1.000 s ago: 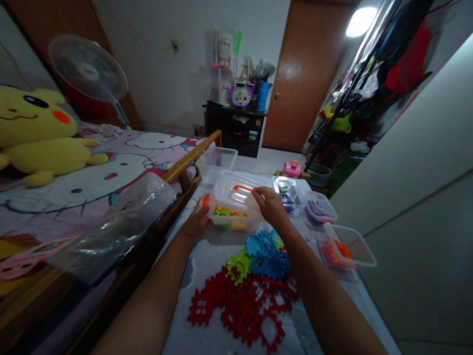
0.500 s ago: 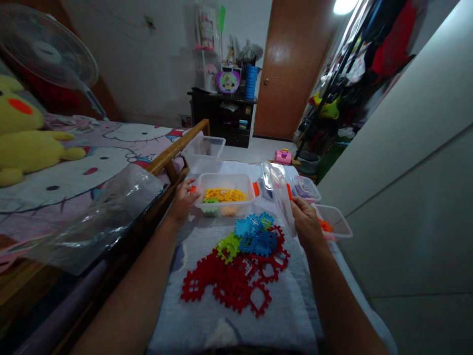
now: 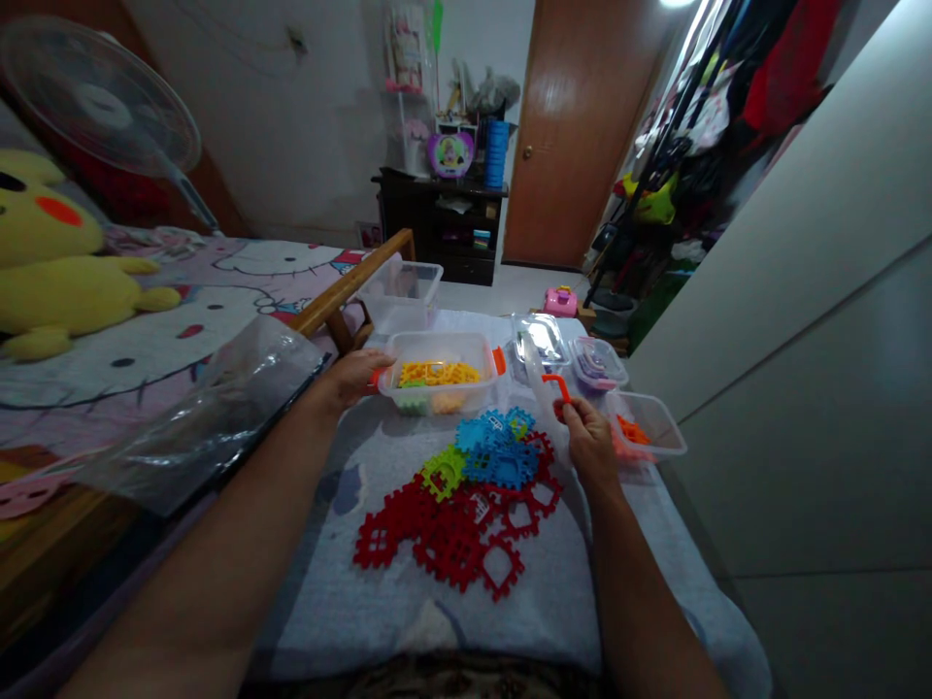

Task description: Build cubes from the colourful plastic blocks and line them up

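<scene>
My left hand (image 3: 358, 377) is closed on the left end of a clear plastic box (image 3: 477, 396), at its orange latch. Inside that box lie yellow toy building pieces (image 3: 441, 374), with some green and pale orange ones. In my right hand (image 3: 591, 442) is a clear lid (image 3: 537, 379), held almost upright by its orange clip (image 3: 559, 386). Between my arms, a loose pile of notched plastic tiles spreads over the cloth: red tiles (image 3: 444, 534) nearest me, a lime green tile (image 3: 443, 473) and blue tiles (image 3: 502, 451) behind.
Right of the lid stand a box with orange pieces (image 3: 666, 427) and a small lidded tub (image 3: 598, 364). A clear bin (image 3: 400, 296) is at the back left, beside the wooden bed rail (image 3: 356, 277). A white cabinet (image 3: 815, 388) rises close on the right.
The lid in my right hand has turned more edge-on, and its orange clip now swings out towards me. My left hand has shifted further onto the box's end. The view has tilted slightly.
</scene>
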`<move>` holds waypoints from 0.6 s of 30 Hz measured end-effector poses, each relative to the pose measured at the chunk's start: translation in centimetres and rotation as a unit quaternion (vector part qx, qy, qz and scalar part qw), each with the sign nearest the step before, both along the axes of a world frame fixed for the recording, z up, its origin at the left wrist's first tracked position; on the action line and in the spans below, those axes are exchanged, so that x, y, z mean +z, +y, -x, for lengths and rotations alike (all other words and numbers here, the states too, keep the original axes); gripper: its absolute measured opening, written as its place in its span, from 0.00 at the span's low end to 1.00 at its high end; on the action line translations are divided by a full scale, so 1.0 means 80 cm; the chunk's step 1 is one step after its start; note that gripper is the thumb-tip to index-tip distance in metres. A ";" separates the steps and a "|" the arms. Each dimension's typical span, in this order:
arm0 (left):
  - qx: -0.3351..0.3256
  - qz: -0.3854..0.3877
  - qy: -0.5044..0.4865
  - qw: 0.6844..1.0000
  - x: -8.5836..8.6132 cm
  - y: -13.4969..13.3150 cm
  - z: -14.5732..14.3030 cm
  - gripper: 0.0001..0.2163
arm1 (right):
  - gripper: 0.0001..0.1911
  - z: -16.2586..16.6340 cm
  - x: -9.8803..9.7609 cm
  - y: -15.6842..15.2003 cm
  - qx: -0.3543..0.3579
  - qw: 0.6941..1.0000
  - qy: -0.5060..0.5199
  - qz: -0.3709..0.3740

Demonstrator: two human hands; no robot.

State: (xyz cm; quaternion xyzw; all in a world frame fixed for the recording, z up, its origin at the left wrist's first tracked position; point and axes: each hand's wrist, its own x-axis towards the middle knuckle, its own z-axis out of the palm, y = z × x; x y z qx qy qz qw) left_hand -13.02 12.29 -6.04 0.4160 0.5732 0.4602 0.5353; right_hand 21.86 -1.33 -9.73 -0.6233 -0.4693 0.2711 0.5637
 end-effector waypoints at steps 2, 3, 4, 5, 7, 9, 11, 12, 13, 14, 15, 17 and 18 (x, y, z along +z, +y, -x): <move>-0.027 0.040 -0.004 0.999 0.006 -0.012 0.002 0.11 | 0.15 -0.001 -0.003 -0.001 0.008 1.000 0.010 -0.005; -0.036 0.046 -0.011 0.998 0.008 -0.019 0.004 0.12 | 0.15 -0.001 -0.003 -0.001 0.013 1.000 0.020 -0.005; -0.041 0.039 -0.020 0.998 0.011 -0.026 0.005 0.12 | 0.15 -0.001 -0.002 -0.002 0.019 0.999 0.032 -0.003; -0.047 0.032 -0.026 0.998 0.012 -0.034 0.007 0.13 | 0.15 0.000 -0.001 -0.003 0.024 0.999 0.046 0.000; -0.064 0.019 -0.024 0.998 0.015 -0.050 0.010 0.14 | 0.16 0.002 0.003 -0.006 0.033 0.997 0.075 0.008; -0.081 0.001 -0.010 0.997 0.015 -0.065 0.013 0.16 | 0.15 0.005 0.007 -0.007 0.042 0.994 0.100 0.014; -0.093 -0.020 0.006 0.995 0.014 -0.080 0.015 0.18 | 0.14 0.009 0.009 -0.009 0.049 0.992 0.114 0.014; -0.098 -0.030 0.012 0.995 0.012 -0.087 0.014 0.19 | 0.14 0.010 0.009 -0.009 0.050 0.992 0.114 0.013; -0.102 -0.039 0.014 0.994 0.010 -0.094 0.014 0.19 | 0.13 0.011 0.009 -0.009 0.048 0.993 0.111 0.010; -0.106 -0.047 0.014 0.993 0.007 -0.100 0.012 0.20 | 0.13 0.012 0.009 -0.009 0.044 0.993 0.106 0.006; -0.107 -0.055 0.013 0.993 0.005 -0.106 0.010 0.20 | 0.13 0.013 0.009 -0.009 0.039 0.994 0.101 0.003; -0.101 -0.073 0.013 0.992 -0.002 -0.117 0.005 0.20 | 0.13 0.013 0.008 -0.009 0.031 0.995 0.097 -0.002; -0.096 -0.085 0.016 0.992 -0.005 -0.122 0.002 0.20 | 0.14 0.013 0.007 -0.009 0.028 0.995 0.098 -0.002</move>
